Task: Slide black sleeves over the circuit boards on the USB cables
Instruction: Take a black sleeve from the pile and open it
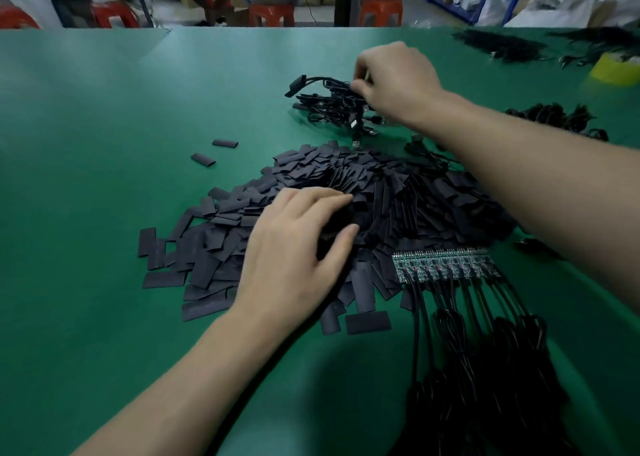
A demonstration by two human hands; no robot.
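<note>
Green table (86,178) holds a sleeve pile (398,192); left hand (298,247) clutches some, right hand (394,74) pinches cables (329,102).

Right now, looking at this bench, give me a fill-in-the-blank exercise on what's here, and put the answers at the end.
The table top is ____.
The ____ hand pinches the far cable bundle.
The left hand grips into the pile of sleeves, all of them ____.
Well apart from the pile lie ____ stray sleeves.
Answers: green; right; black; two.
</note>
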